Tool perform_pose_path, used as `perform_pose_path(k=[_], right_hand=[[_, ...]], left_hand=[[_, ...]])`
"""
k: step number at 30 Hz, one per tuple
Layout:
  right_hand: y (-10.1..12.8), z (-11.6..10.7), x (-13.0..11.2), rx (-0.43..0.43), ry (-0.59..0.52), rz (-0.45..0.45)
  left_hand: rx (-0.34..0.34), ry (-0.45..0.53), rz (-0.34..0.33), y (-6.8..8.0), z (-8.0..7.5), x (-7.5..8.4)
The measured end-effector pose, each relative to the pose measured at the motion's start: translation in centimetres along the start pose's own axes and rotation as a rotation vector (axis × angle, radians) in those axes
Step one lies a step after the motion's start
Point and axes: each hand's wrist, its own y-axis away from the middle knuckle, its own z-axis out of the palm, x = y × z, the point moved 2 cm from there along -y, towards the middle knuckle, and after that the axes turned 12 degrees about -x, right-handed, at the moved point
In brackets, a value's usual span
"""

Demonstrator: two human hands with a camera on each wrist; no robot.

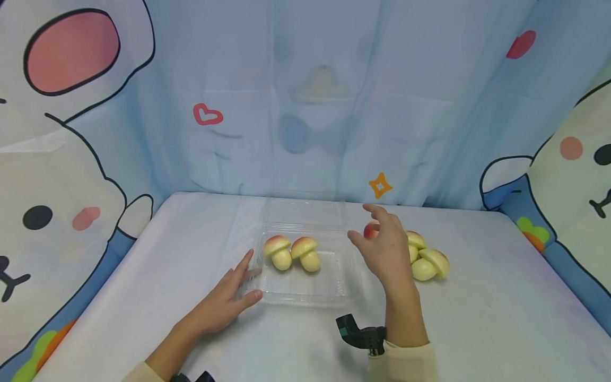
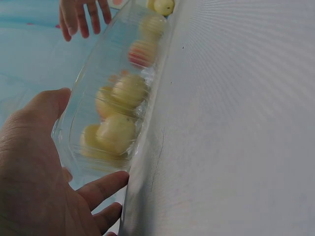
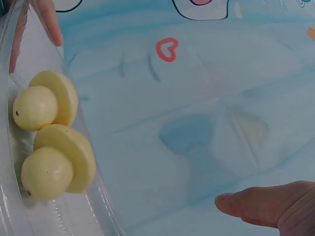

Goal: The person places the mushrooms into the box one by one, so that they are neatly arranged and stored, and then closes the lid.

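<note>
A clear plastic box (image 1: 329, 289) lies with its lid (image 1: 305, 212) folded back. Two toy mushrooms, the left one (image 1: 281, 259) and the right one (image 1: 310, 260), sit side by side in its left half, yellow with reddish caps. My left hand (image 1: 221, 305) is at the box's left edge, thumb and fingers spread; in the left wrist view its thumb (image 2: 56, 101) lies by the rim. My right hand (image 1: 389, 252) hovers right of the box with nothing in it, fingers apart, partly hiding a red-capped piece (image 1: 371, 230).
Several more toy mushrooms (image 1: 431, 264) are grouped on the white tabletop (image 1: 501, 297), right of my right hand. A blue cartoon curtain (image 1: 315, 159) hangs along the table's back edge. A black wrist mount (image 1: 360, 334) sticks out from my right wrist.
</note>
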Motion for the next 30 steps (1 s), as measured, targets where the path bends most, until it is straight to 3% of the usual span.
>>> perform_pose_path(k=[30], right_hand=[[-0.1, -2.7, 2.9, 0.070, -0.068, 0.163]], left_hand=[[0.007, -0.004, 0.007, -0.1, 0.0, -0.3]])
